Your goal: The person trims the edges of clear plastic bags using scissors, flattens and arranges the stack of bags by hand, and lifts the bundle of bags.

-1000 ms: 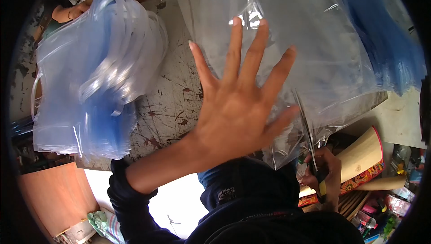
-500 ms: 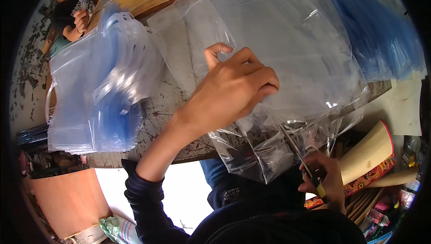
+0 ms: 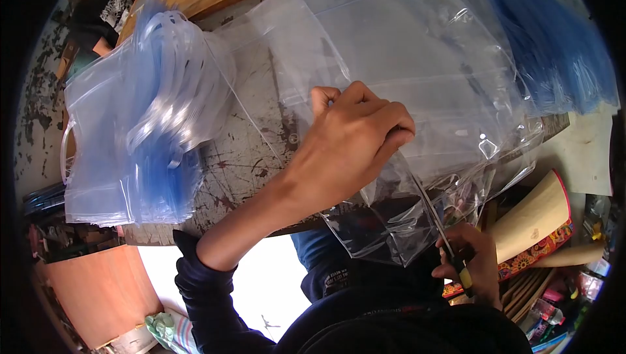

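Note:
Clear plastic sheeting (image 3: 424, 47) lies over the worn table (image 3: 225, 152) and hangs crumpled over its near edge. My left hand (image 3: 358, 135) is closed on the sheeting, its fingers curled and pinching near the middle. At the lower right my right hand (image 3: 471, 259) is wrapped round the handle of long scissors (image 3: 433, 214), whose blades point up and left to the hanging plastic beside my left hand. A stack of clear bluish plastic bags with white looped handles (image 3: 130, 139) rests at the table's left.
Bluish plastic strips (image 3: 541, 47) are piled at the upper right. Another person (image 3: 98, 15) is at the upper left. A wooden board (image 3: 104, 292) stands at the lower left. Rolled material with a patterned border (image 3: 538, 223) and mixed small items (image 3: 551, 311) are at the lower right.
My left hand has gone from spread flat on the plastic to closed on it. The sheeting has shifted left and its near part now hangs folded. My right hand still holds the scissors.

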The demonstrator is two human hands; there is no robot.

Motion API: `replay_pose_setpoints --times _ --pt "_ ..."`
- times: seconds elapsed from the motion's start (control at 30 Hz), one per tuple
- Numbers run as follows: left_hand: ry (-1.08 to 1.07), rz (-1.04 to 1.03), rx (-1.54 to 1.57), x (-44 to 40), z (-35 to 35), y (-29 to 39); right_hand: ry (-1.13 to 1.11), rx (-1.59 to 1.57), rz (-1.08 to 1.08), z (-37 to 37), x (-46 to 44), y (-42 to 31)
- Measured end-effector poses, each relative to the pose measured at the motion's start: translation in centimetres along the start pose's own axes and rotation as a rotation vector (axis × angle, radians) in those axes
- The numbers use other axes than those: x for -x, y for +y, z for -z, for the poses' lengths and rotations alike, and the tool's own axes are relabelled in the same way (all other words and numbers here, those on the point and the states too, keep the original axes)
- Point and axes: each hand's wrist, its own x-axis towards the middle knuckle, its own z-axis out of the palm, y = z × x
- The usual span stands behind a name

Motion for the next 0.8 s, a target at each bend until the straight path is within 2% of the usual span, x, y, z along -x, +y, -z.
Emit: replay_pose_setpoints --times 0.27,0.53,0.6,0.63,0.73,0.8 --pt "0.034 -0.001 0.026 0.1 -0.1 -0.1 0.017 0.062 0.0 0.1 -0.2 0.1" --pt "0.077 -0.013 0.099 -0.6 0.9 -0.3 0.006 -0.094 0.013 -0.4 -0.4 0.2" --pt "0.244 -0.094 -0.491 -1.0 2.7 0.0 -0.003 -0.075 -0.011 -0.3 -0.4 0.2" --pt "0.245 -0.096 -0.492 -1.1 3.3 -0.3 -0.014 -0.055 -0.039 -0.2 -0.4 0.3" --pt "0.379 0.062 -0.871 -1.4 4.7 -1.7 -0.041 -0.112 0.001 0.2 -0.3 1.1" --pt "0.443 0.145 -0.542 -1.3 4.5 -3.1 -0.067 -0.156 -0.018 0.7 0.0 0.9"
